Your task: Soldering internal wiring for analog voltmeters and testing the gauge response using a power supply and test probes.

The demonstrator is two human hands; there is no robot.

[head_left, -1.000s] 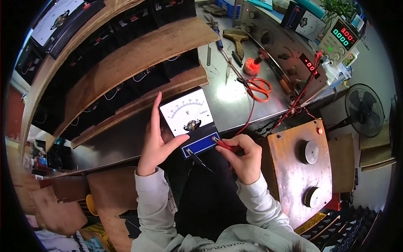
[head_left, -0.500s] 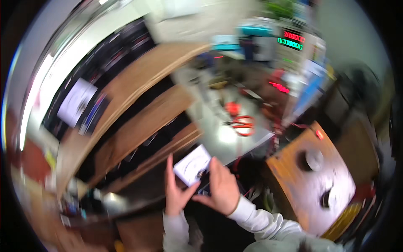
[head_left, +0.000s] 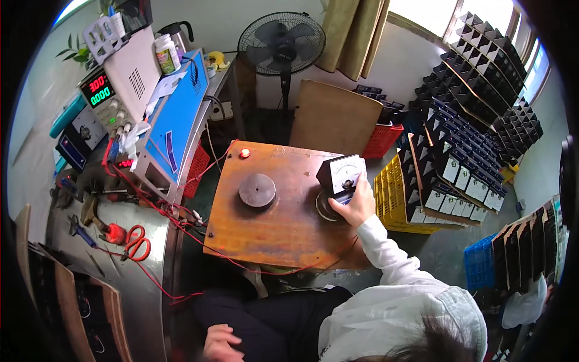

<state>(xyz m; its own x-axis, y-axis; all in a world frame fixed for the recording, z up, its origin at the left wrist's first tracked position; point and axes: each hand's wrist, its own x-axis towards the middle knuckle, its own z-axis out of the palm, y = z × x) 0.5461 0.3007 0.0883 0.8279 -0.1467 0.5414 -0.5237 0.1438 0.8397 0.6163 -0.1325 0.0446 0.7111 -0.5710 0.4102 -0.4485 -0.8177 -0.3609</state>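
My right hand (head_left: 357, 204) grips an analog panel meter (head_left: 348, 172) with a black housing and a white dial face. The meter is tilted above the right-hand round metal disc (head_left: 326, 207), overlapping it; I cannot tell whether they touch. A second round metal disc (head_left: 257, 190) lies to the left on the worn wooden tabletop (head_left: 289, 238). Down by my lap, my left hand (head_left: 222, 345) is partly cut off by the lower edge. Its fingers are loosely bent and apart, with nothing seen in them.
A small red lamp (head_left: 245, 153) glows at the table's far-left corner. Red wires (head_left: 241, 265) cross its near edge. On the left bench (head_left: 136, 277) are orange-handled scissors (head_left: 137, 243) and a power supply (head_left: 107, 99). Beyond stand a fan (head_left: 281, 45) and a yellow crate (head_left: 392, 196) beside stacked meters (head_left: 461, 175).
My view has swung right, from the shelves to the wooden table. Both hands were around the meter; now the right alone holds it over the disc, and the left has dropped to my lap.
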